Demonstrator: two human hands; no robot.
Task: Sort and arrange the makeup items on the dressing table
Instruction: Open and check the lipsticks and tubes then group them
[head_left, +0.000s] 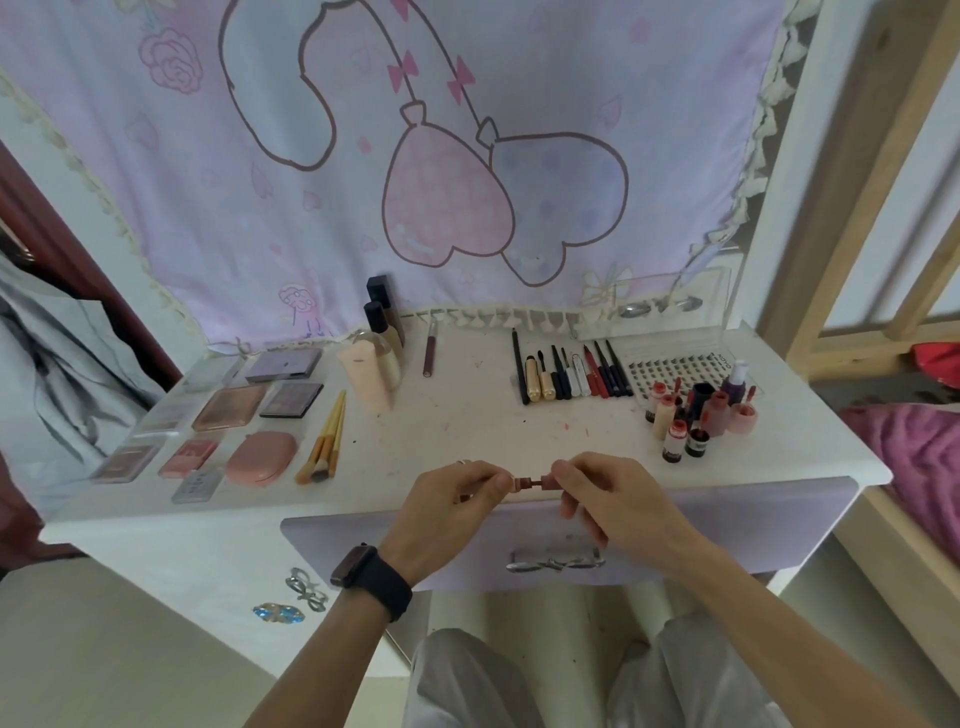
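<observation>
Lip tint in both hands, cap being worked, just above the drawer handle

Left hand pinches one end of the small reddish lip tint and right hand pinches the other, fingers curled on it; tube lies level, straight above the handle, over the front edge of the dressing table. A narrow neck shows between the two halves; cannot tell if the cap is going on or off. Judgement: keep the halves in line, left hand steady, right hand twisting, stop at first resistance — avoids smearing. Small lip bottles, up and right of the handle, look the likely home; set it upright beside them
</observation>
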